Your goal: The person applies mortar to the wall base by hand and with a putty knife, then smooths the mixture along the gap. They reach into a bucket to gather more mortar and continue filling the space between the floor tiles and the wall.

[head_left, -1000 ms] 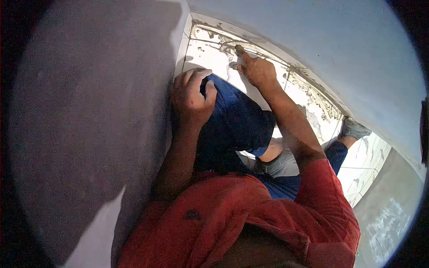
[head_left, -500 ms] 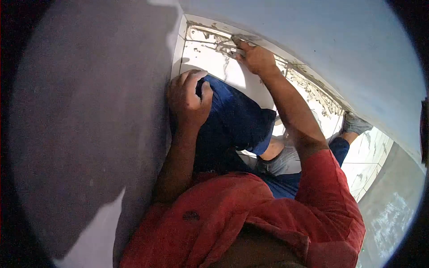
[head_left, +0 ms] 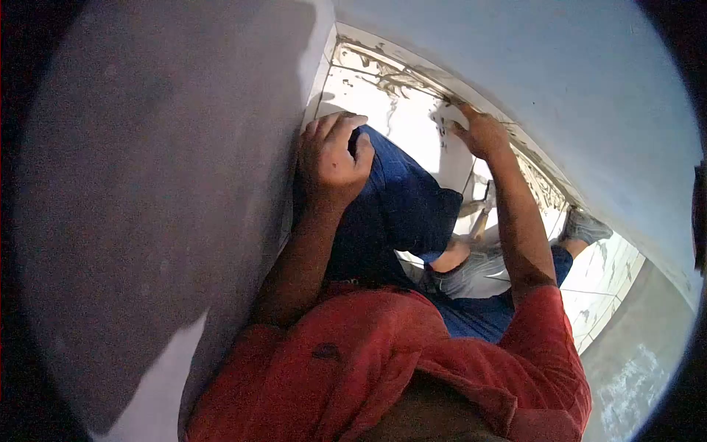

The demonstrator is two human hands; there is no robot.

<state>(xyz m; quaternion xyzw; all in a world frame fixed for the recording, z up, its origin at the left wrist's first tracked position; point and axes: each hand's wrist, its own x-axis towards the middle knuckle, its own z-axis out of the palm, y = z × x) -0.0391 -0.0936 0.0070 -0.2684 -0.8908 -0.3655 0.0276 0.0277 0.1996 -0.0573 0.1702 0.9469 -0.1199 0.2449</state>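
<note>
My left hand (head_left: 335,158) rests on my bent knee in dark blue trousers (head_left: 401,191). Its fingers are loosely curved, with the thumb apart, and it holds nothing. My right hand (head_left: 486,135) reaches to the foot of the wall. Its index finger stretches to the joint along the tile skirting (head_left: 412,65), thumb apart from it. No tool shows in that hand; its fingertips look smeared with grey. Wet grey grout-like paste (head_left: 394,77) lies in streaks along the joint and over the white floor tiles (head_left: 412,114).
A long tool with a light brown handle (head_left: 480,223) lies on the tiles by my shoe (head_left: 479,269), partly hidden by my right arm. More paste (head_left: 541,180) is smeared along the skirting. A grey wall (head_left: 169,184) stands close on my left, a pale wall (head_left: 560,81) ahead.
My right hand has slid along the joint to the right, away from the corner. The tool on the floor now shows more. My left hand stays on the knee; the view has shifted slightly.
</note>
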